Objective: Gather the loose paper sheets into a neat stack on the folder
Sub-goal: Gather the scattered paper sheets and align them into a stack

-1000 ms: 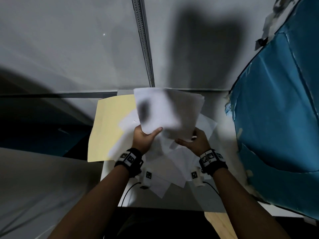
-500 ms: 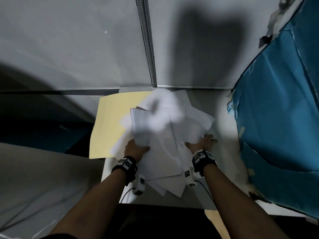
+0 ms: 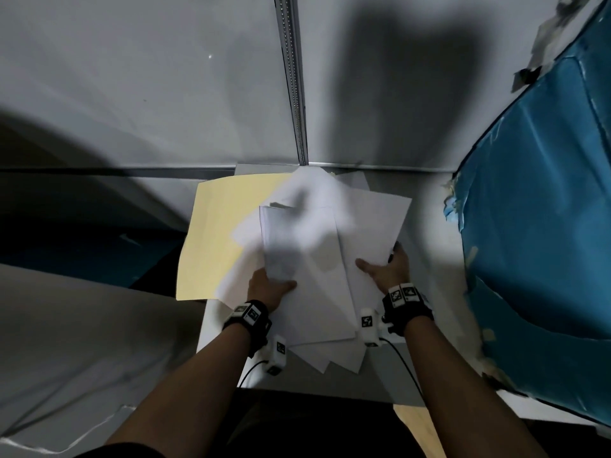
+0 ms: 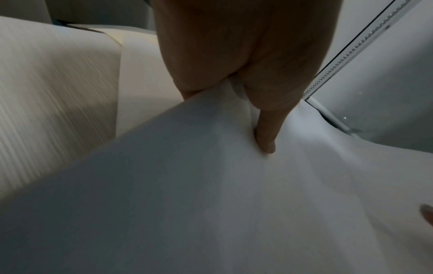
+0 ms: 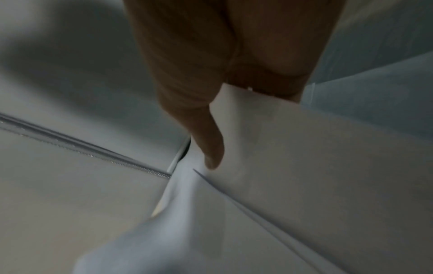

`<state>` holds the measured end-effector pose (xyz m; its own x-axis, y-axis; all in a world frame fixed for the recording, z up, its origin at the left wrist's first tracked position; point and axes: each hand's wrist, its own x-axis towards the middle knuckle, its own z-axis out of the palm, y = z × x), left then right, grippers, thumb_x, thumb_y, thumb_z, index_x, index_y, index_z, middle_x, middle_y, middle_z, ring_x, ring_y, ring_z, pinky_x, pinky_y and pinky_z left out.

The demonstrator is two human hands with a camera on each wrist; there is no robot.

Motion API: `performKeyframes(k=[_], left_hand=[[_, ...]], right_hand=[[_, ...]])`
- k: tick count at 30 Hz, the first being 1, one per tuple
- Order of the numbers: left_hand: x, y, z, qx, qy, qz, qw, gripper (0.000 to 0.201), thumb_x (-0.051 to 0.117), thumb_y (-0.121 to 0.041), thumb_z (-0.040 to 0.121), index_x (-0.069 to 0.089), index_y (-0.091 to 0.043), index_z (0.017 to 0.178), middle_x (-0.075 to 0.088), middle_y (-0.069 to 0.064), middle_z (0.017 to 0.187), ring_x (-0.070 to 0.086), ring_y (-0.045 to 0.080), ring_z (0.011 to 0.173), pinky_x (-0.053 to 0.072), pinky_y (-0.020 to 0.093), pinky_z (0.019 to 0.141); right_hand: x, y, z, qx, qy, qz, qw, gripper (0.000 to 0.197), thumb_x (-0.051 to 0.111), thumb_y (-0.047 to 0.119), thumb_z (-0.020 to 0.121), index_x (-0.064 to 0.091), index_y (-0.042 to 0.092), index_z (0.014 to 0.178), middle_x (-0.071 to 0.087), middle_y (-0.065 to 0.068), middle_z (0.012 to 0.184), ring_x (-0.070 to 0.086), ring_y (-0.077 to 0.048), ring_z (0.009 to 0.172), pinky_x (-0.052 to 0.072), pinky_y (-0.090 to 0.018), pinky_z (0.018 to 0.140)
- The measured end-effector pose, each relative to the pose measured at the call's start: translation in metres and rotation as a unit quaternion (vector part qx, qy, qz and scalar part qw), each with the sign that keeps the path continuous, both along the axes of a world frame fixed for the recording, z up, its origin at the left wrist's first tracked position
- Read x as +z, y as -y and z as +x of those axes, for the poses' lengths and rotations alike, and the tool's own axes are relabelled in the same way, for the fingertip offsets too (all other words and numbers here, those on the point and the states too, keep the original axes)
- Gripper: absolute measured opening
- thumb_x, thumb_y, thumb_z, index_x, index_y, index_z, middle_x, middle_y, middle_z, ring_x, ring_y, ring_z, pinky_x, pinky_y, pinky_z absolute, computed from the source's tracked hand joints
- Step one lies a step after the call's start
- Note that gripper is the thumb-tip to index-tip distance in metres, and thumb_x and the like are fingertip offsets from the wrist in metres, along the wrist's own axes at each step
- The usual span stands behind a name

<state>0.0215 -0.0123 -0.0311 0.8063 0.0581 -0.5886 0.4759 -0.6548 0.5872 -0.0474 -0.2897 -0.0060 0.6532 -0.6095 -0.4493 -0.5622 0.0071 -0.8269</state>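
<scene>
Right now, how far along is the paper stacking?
Done: the sheets are bunched together, partly over the yellow folder. In hand: the left hand and right hand grip their edges. Left: corners still fan out; square and centre them.

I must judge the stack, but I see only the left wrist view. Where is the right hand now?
Observer: The right hand holds the right edge of the paper sheets, thumb on top.
Operator: Are the sheets neat?
Observer: No. They are fanned at different angles, with corners sticking out toward the person.
Operator: Do they lie on the folder?
Observer: Only partly. The folder shows bare at the left, and many sheets lie over the table to its right.
</scene>
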Motion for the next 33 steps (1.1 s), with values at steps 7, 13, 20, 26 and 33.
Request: performKeyframes(k=[7, 13, 20, 26, 33], left_hand=[[0.000, 0.001, -0.001, -0.036, -0.022, 0.009, 0.999, 0.074, 0.100, -0.045, 0.057, 0.076, -0.009, 0.118, 0.076, 0.006, 0.110, 0.075, 0.030, 0.097, 0.056, 0.032, 0.077], [0.007, -0.009, 0.004, 0.024, 0.022, -0.020, 0.999, 0.057, 0.098, -0.038, 0.059, 0.082, -0.014, 0.108, 0.081, 0.005, 0.100, 0.079, 0.028, 0.094, 0.065, 0.045, 0.086], [0.022, -0.018, 0.017, -0.058, 0.168, -0.074, 0.981, 0.142, 0.101, -0.014, 0.061, 0.013, -0.042, 0.168, 0.028, -0.012, 0.174, 0.038, 0.010, 0.146, 0.042, 0.032, 0.113], [0.020, -0.004, 0.016, -0.142, 0.130, -0.004, 0.981, 0.082, 0.096, -0.020, 0.066, 0.064, -0.060, 0.130, 0.064, -0.013, 0.147, 0.059, 0.016, 0.139, 0.045, 0.024, 0.109], [0.030, 0.019, 0.010, -0.154, 0.108, -0.009, 0.982, 0.025, 0.078, -0.018, 0.093, 0.083, -0.023, 0.117, 0.079, 0.004, 0.124, 0.072, 0.025, 0.120, 0.047, 0.023, 0.094]], right_hand=[[-0.003, 0.001, 0.034, 0.019, -0.092, -0.031, 0.995, 0.070, 0.096, 0.017, 0.061, 0.065, -0.001, 0.121, 0.069, -0.017, 0.120, 0.068, -0.031, 0.105, 0.050, -0.027, 0.083], [0.007, 0.017, 0.018, 0.038, -0.070, -0.090, 0.993, 0.038, 0.068, 0.003, 0.082, 0.067, -0.001, 0.119, 0.072, -0.022, 0.113, 0.071, -0.033, 0.098, 0.058, -0.038, 0.083], [0.065, 0.064, -0.041, -0.059, -0.014, -0.191, 0.980, 0.022, 0.063, 0.003, 0.090, 0.065, -0.001, 0.112, 0.065, -0.016, 0.094, 0.063, -0.028, 0.088, 0.048, -0.031, 0.074], [0.117, 0.082, -0.025, -0.207, 0.208, -0.193, 0.936, 0.017, 0.068, 0.019, 0.092, 0.067, 0.004, 0.083, 0.066, -0.007, 0.084, 0.065, -0.006, 0.073, 0.057, -0.034, 0.072], [0.133, 0.077, 0.025, -0.225, 0.248, -0.045, 0.941, 0.042, 0.082, 0.031, 0.079, 0.066, 0.008, 0.111, 0.072, 0.001, 0.101, 0.070, -0.008, 0.087, 0.058, -0.020, 0.074]])
